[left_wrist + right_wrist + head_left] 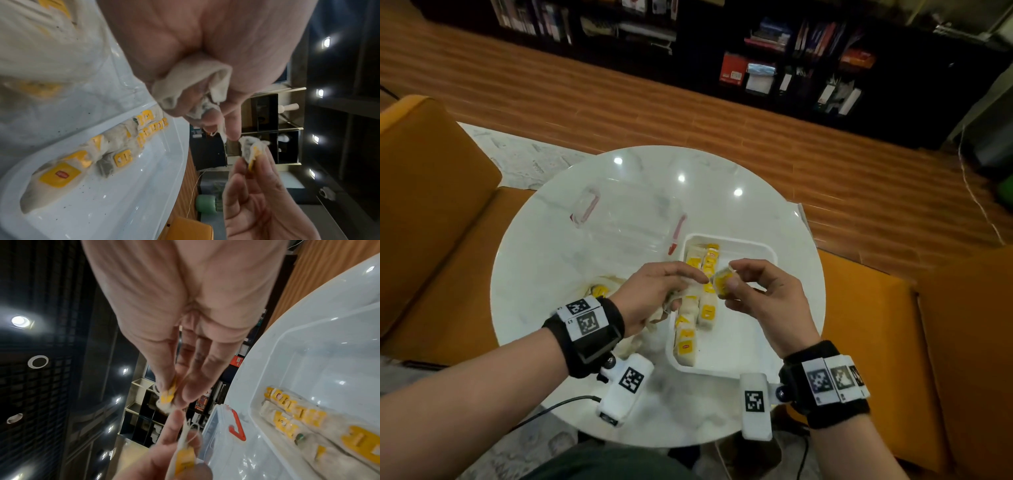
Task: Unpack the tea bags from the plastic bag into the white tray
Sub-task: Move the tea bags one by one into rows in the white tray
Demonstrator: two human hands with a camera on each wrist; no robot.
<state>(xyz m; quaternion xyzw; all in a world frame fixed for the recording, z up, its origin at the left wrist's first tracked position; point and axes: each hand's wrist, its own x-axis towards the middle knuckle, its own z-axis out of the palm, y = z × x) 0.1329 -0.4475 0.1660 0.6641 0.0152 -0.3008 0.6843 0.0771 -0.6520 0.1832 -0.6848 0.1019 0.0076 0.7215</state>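
Observation:
A white tray (pixel 739 356) on the round table holds two rows of tea bags (pixel 703 308) with yellow tags. Above its left edge my left hand (pixel 690 278) grips a bunch of pale tea bags (pixel 191 84). My right hand (pixel 729 280) pinches one yellow-tagged tea bag (pixel 720 281) between thumb and fingers, right beside the left fingertips. Strings run between the two hands. The crumpled plastic bag (pixel 602 289), with more tea bags inside, lies under and left of my left wrist. The right wrist view shows the pinched tea bag (pixel 167 397) and the tray (pixel 308 331).
A clear plastic box (pixel 626 219) with red clips stands just behind the tray's left corner. The white marble table (pixel 544 246) is ringed by orange seats (pixel 431 192). Dark bookshelves (pixel 791 51) stand across the wooden floor.

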